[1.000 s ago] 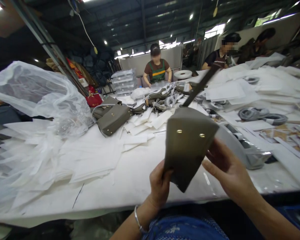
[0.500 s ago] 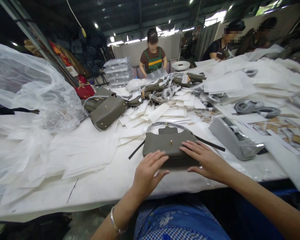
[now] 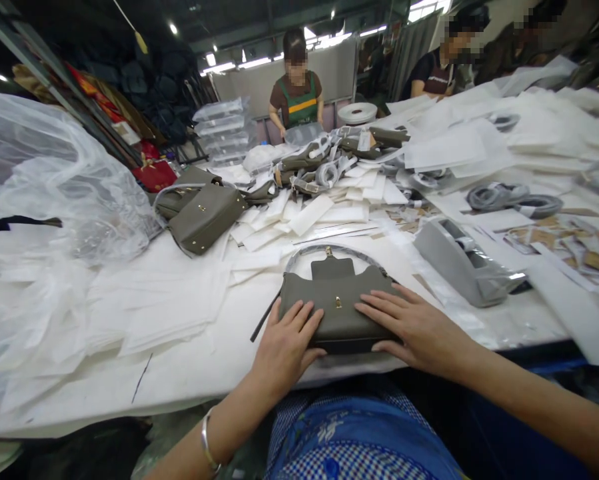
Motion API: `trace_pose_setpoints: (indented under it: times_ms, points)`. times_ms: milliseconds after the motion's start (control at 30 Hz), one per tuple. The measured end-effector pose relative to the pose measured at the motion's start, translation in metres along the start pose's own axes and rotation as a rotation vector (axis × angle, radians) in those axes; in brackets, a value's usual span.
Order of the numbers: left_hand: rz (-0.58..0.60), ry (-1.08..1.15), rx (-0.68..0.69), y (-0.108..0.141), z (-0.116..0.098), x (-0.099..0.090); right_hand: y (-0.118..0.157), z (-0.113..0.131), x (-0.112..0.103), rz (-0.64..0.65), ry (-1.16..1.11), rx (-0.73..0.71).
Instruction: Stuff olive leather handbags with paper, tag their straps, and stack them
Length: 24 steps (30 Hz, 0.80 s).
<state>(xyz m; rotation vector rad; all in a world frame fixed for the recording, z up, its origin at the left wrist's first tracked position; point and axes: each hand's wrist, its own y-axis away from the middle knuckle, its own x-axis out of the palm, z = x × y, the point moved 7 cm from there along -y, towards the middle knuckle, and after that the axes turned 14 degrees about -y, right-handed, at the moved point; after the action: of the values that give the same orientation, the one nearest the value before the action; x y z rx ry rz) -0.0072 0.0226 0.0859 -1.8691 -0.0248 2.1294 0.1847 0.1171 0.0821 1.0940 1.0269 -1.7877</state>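
An olive-grey handbag (image 3: 337,287) with a small gold clasp lies on the white-covered table (image 3: 194,373), close to the front edge. Its wrapped handle arches behind it, and a short tab stands up at the back. My left hand (image 3: 286,340) rests on the bag's lower left part with the fingers spread. On the right part lies my right hand (image 3: 409,323), flat, its fingers apart. A dark strap end sticks out on the left, beside my left hand.
Another olive handbag (image 3: 206,217) lies back left, near clear plastic wrap (image 3: 94,180). White sheets (image 3: 164,300) spread at left. A grey dispenser-like object (image 3: 462,260) stands right, by coiled grey straps (image 3: 509,199). A person (image 3: 299,97) works across the table.
Both hands have settled onto the bag, my left hand moving left to its lower left side. The right strap end no longer shows. The camera view has shifted slightly.
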Motion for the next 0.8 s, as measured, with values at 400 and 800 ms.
trace_pose_setpoints:
  times_ms: [400,800]
  points:
    - [0.074,0.05,0.18,0.003,-0.014,0.06,0.016,-0.016,0.068,0.023,-0.027,-0.121]
    - [-0.14,-0.062,0.055,0.006,-0.024,0.061,-0.128,0.043,0.049,0.077,-0.533,-0.334]
